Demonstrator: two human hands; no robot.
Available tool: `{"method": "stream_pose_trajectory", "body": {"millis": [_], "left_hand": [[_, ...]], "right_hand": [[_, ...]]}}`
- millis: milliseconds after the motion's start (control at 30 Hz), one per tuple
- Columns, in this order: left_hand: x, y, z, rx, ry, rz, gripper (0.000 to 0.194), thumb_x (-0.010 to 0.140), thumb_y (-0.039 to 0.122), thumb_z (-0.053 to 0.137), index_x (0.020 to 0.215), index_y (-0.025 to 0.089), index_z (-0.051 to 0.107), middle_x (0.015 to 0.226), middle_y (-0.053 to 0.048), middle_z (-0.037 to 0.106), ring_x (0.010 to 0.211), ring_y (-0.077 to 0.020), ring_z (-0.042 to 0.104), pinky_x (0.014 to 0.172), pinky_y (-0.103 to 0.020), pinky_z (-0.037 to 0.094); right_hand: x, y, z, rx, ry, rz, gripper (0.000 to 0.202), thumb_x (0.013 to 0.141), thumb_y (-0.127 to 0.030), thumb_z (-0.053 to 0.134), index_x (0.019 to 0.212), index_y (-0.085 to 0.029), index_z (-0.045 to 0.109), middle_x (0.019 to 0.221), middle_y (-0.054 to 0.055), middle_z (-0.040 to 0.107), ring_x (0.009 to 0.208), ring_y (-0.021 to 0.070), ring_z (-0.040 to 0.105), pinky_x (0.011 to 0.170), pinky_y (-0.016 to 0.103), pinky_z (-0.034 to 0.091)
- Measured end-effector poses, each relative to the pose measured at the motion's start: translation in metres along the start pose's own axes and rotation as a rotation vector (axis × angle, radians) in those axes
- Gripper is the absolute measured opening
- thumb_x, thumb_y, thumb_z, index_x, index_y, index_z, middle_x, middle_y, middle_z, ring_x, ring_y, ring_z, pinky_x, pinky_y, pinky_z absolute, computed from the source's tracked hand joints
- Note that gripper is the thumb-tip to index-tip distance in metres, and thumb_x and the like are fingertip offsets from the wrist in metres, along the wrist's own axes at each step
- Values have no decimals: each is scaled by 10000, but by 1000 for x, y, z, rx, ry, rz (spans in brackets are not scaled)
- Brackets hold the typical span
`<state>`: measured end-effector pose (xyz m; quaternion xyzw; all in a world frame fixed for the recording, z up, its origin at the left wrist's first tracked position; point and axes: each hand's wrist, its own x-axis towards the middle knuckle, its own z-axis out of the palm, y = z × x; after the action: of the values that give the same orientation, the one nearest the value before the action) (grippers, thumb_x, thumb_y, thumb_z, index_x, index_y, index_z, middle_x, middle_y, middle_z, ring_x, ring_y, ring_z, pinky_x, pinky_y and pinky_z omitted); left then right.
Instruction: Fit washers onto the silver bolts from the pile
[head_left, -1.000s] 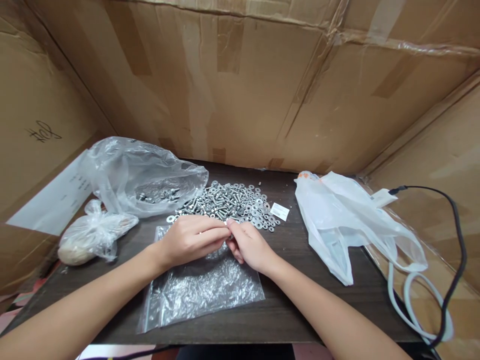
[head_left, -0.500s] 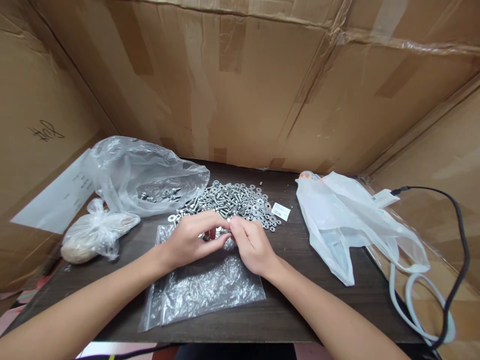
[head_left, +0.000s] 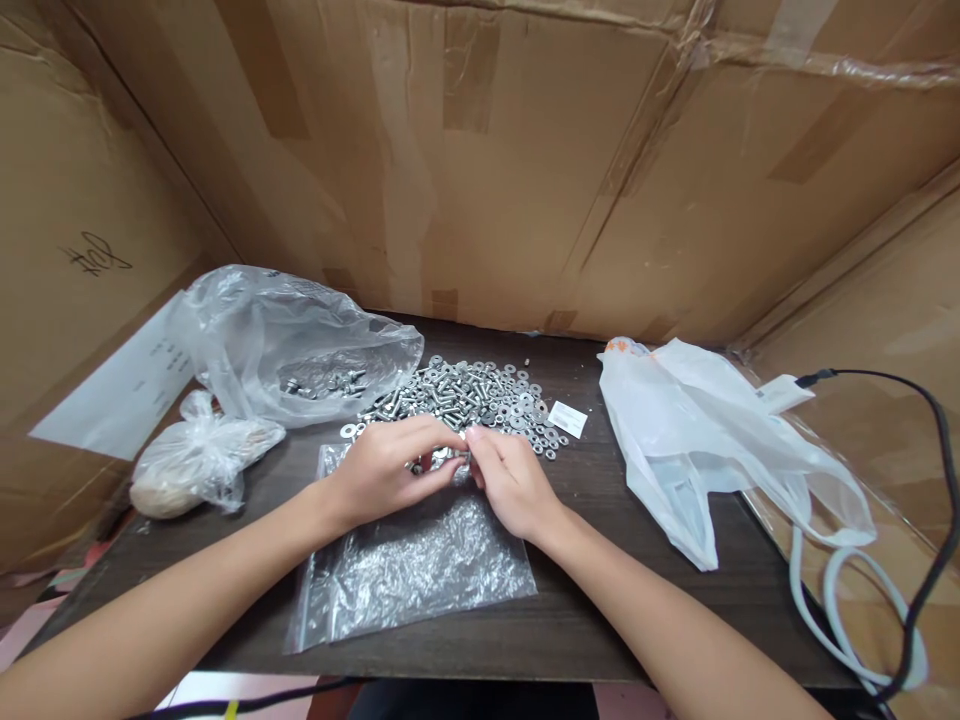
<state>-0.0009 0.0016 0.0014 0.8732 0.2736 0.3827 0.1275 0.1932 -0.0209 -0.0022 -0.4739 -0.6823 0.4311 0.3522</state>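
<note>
My left hand (head_left: 394, 468) and my right hand (head_left: 514, 480) meet at their fingertips over the upper edge of a clear zip bag (head_left: 420, 570). Both hands are pinched around a small metal piece (head_left: 463, 455), mostly hidden by the fingers; it may be a bolt with a nut or washer. Just behind the fingers lies a pile of bolts (head_left: 457, 392), with washers (head_left: 521, 405) and nuts at its right side. A small white label (head_left: 568, 419) rests right of the pile.
On the left, a large clear bag (head_left: 300, 350) holds some bolts, beside a knotted bag (head_left: 195, 460) and a paper sheet (head_left: 112, 390). A white plastic bag (head_left: 675, 430) and a black cable (head_left: 919, 400) are at the right. Cardboard walls (head_left: 525, 180) surround the dark table (head_left: 585, 620).
The view has shifted slightly, so things appear a little to the right. Both hands remain together at the fingertips, with the fingers slightly changed in position around the small piece.
</note>
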Motion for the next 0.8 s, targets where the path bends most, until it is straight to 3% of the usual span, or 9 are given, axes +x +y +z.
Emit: {"method": "stream_pose_trajectory", "body": {"millis": [100, 200, 333, 500, 600, 700, 800], "left_hand": [[3, 2, 1, -287, 14, -306, 91, 860, 156, 670, 944, 167, 703, 740, 20, 680, 566, -85, 598, 558, -190, 491], [4, 4, 1, -423, -13, -399, 89, 838, 166, 671, 920, 165, 705, 705, 26, 667, 561, -84, 591, 534, -176, 478], [2, 5, 2, -286, 3, -247, 87, 847, 138, 664, 925, 161, 697, 754, 10, 678, 584, -88, 594, 584, -207, 500], [0, 0, 1, 72, 49, 169, 113, 921, 138, 613, 1010, 160, 679, 901, -39, 753, 724, -135, 693, 628, -245, 552], [-1, -4, -2, 213, 56, 315, 105, 963, 180, 592, 1026, 168, 674, 944, -43, 772, 771, -148, 725, 644, -253, 576], [-1, -4, -3, 239, 42, 324, 103, 963, 194, 595, 1018, 171, 679, 941, -41, 775, 764, -155, 726, 635, -261, 572], [-1, -1, -3, 101, -7, 141, 99, 933, 183, 608, 986, 174, 692, 879, -30, 761, 714, -141, 698, 631, -253, 551]], "right_hand": [[-4, -4, -1, -144, 77, -218, 241, 1004, -366, 481, 907, -175, 592, 677, -14, 536, 591, 134, 490, 589, 265, 347], [-6, -5, 0, -176, 84, -243, 208, 991, -337, 495, 872, -178, 556, 665, -23, 498, 575, 130, 460, 581, 268, 333], [-6, -3, 3, -109, 58, -164, 385, 1013, -380, 424, 673, -200, 443, 584, -29, 432, 522, 119, 406, 546, 272, 294], [-3, 3, 11, 246, -45, 212, 585, 990, -591, 363, 540, -221, 418, 416, -42, 380, 367, 103, 350, 436, 260, 292], [0, 5, 12, 323, -145, 342, 634, 946, -668, 386, 500, -221, 443, 348, -39, 376, 306, 99, 340, 390, 250, 294], [1, 6, 8, 307, -216, 326, 642, 965, -650, 368, 502, -214, 459, 341, -30, 391, 309, 103, 367, 399, 245, 320], [-1, 4, 4, 208, -129, 218, 536, 1018, -550, 355, 636, -202, 498, 444, -34, 458, 382, 111, 421, 441, 242, 341]]}}
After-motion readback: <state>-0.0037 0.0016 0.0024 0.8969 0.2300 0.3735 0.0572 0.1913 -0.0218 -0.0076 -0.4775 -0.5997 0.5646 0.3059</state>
